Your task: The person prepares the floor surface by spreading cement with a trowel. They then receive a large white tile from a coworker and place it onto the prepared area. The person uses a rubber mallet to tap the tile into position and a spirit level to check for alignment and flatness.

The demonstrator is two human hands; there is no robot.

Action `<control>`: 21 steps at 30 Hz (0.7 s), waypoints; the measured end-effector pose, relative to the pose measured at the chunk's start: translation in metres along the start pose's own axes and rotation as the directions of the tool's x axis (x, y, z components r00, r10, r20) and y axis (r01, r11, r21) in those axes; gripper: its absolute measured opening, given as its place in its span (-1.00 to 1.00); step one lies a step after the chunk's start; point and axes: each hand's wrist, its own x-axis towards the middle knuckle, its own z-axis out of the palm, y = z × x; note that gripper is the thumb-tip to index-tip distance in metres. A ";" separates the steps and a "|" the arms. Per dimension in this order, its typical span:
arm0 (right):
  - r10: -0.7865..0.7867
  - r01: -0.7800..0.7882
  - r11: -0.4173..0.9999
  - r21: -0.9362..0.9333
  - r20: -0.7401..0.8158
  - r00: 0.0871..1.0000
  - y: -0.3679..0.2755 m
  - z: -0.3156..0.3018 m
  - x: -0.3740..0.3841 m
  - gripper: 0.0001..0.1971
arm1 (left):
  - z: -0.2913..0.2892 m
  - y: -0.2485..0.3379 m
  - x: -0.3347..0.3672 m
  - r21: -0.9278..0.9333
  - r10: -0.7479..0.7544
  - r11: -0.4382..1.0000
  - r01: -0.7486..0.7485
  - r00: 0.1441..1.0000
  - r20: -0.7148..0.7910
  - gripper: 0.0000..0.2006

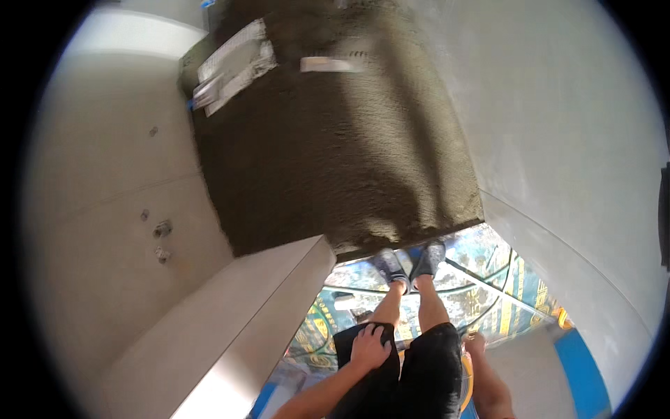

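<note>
My left hand (370, 346) lies on the left thigh of my black shorts (427, 363), its fingers spread and nothing in it. Beside the right thigh hangs my right hand (476, 344); it is blurred, and I cannot make out its fingers or anything in them. A yellow-orange curved edge (466, 380) shows next to that hand. Both feet, in dark shoes (427, 260), stand at the near edge of a grey-brown mortar bed (307, 160). On the bed, away from my hands, lies a blurred pale tool (329, 64) with a notched-looking edge.
A mortar-smeared whitish board (241, 59) lies at the far left, with a blurred tool (208, 92) on its near end. Light walls (565, 126) flank the bed. A pale ledge (258, 300) juts in at left. Printed sheeting (481, 293) with dark lines covers the near floor.
</note>
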 end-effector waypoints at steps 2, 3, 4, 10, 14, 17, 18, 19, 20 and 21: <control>0.042 -0.044 0.999 0.012 0.155 0.987 0.004 -0.004 -0.052 -0.66 | -0.004 -0.007 0.003 0.101 0.018 0.995 -0.021 0.999 0.029 -0.47; -0.027 0.036 0.998 -0.047 0.182 0.983 -0.008 -0.021 -0.065 -0.64 | 0.003 -0.015 -0.010 0.099 -0.032 0.995 0.032 0.999 -0.001 -0.47; 0.083 -0.169 0.925 0.340 0.255 0.963 0.020 -0.022 -0.082 -0.63 | 0.001 -0.009 -0.024 0.075 -0.036 0.996 0.036 0.999 -0.012 -0.48; -0.333 0.414 0.881 -0.229 0.321 0.886 0.020 -0.067 -0.082 -0.75 | -0.018 -0.014 -0.062 -0.024 -0.061 0.998 0.059 0.994 -0.086 -0.56; -0.293 0.399 0.852 -0.339 0.324 0.900 -0.046 -0.121 -0.099 -0.79 | -0.024 -0.037 -0.103 -0.219 -0.144 0.970 0.103 0.974 -0.177 -0.62; -0.083 0.020 0.944 0.330 0.180 0.980 -0.134 -0.177 -0.153 -0.68 | -0.014 -0.058 -0.138 -0.272 -0.297 0.914 0.299 0.954 0.051 -0.60; -0.152 0.056 0.900 0.433 0.191 0.970 -0.127 -0.183 -0.146 -0.64 | -0.009 -0.061 -0.156 -0.263 -0.347 0.895 0.360 0.933 0.098 -0.60; -0.198 0.045 0.843 0.536 0.230 0.953 -0.128 -0.184 -0.143 -0.61 | 0.001 -0.064 -0.179 -0.261 -0.420 0.858 0.443 0.897 0.142 -0.59; -0.457 0.395 0.882 0.258 0.261 0.850 -0.123 -0.184 -0.119 -0.66 | 0.012 -0.063 -0.202 -0.304 -0.465 0.807 0.506 0.862 0.202 -0.59; -0.676 0.701 0.713 -0.004 0.263 0.689 -0.114 -0.185 -0.095 -0.70 | 0.024 -0.066 -0.219 -0.346 -0.495 0.755 0.557 0.830 0.257 -0.57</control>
